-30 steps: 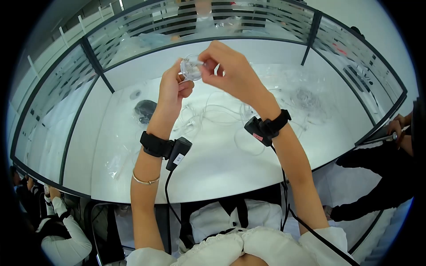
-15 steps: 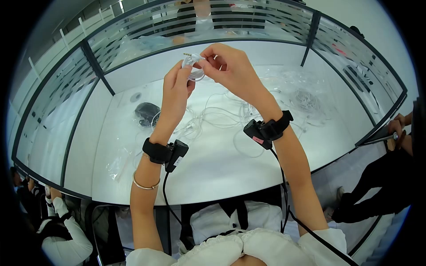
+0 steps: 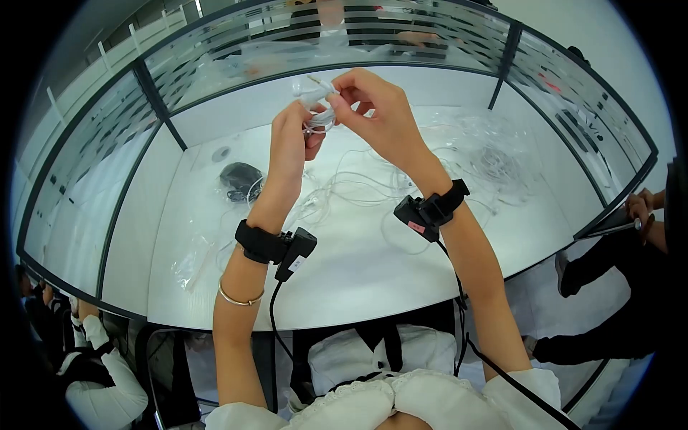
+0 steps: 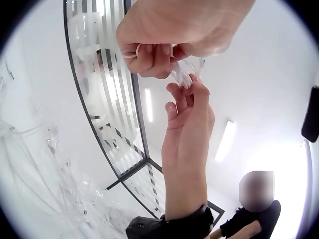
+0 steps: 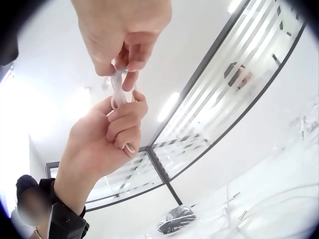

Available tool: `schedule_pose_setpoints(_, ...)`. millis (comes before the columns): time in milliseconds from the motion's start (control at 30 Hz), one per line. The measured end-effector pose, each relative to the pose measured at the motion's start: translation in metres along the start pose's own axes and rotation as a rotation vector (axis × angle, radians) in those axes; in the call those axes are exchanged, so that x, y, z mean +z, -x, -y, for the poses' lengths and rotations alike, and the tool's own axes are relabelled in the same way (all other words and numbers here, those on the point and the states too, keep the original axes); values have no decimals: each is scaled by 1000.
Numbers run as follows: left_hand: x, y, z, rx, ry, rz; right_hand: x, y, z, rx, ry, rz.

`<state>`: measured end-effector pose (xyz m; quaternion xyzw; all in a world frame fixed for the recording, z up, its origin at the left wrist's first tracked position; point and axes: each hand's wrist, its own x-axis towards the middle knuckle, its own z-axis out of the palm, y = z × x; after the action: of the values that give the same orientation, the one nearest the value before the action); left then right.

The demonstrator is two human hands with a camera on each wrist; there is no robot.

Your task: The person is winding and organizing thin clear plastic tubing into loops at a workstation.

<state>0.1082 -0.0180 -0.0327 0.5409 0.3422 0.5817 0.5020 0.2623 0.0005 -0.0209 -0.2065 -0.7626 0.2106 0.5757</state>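
Raised over the far part of the table, both hands work on a small coil of white cable [image 3: 324, 119] with a slim metal plug [image 3: 315, 80] sticking up at its top. My left hand [image 3: 288, 140] grips the coil from the left, fingers curled round it; a loop also shows by its fingers in the right wrist view. From the right, my right hand [image 3: 381, 107] pinches the top of the cable between thumb and fingertips. In the right wrist view, the bundled strands [image 5: 117, 88] run between the two hands. Fingers hide part of the coil.
Loose white cables [image 3: 362, 185] lie tangled mid-table. A dark item in clear plastic [image 3: 240, 178] sits at left, a coiled cable bundle [image 3: 494, 161] at right. Clear plastic wrap [image 3: 190, 266] lies front left. Glass-topped partitions [image 3: 322, 66] border the table; a person stands at right.
The left hand has shifted slightly right and turned, and the coil has moved right with it. The plug, pointing left half a second ago, now points up and left beside the right fingertips.
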Motion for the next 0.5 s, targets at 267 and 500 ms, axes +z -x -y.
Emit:
schedule_pose_setpoints(267,9,2,2,167,-92,-24,-7,-2,-17,215,-151,-30)
schedule_pose_setpoints(500,3,0,8,162,-364,146,-10,-4,-22,162,-213,-63)
